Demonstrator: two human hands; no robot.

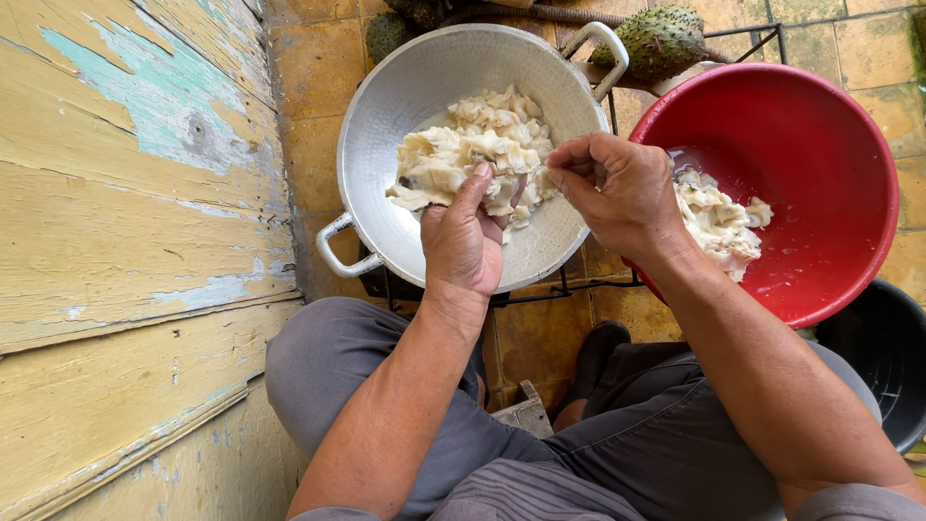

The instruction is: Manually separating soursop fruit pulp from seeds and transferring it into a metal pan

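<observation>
A: While both hands work over the metal pan (386,106), I see the left hand (463,236) curled loosely round a strip of the white fruit pulp (473,154), thumb stretched up onto it, and the right hand (617,188) pinched shut on the same piece from the other side. The pulp heap lies just beyond the left fingertips; a second lot (719,222) sits in the red basin (820,145), under the right wrist.

B: What worries you?

A: The stuff looks wet and slippery. In my judgement a hard tug could make the piece slip from the pinch and fall past the rim onto the tiled floor (309,77) or the grey trousers (357,367). The pan rests on a thin wire stand; pressing on its near edge might tip it.

B: Anything unclear?

A: The dark bit between the fingers may be a seed; I cannot tell. The black tub (883,352) beyond the right forearm is cut off, and the spiky green fruit (661,39) is half hidden.
</observation>
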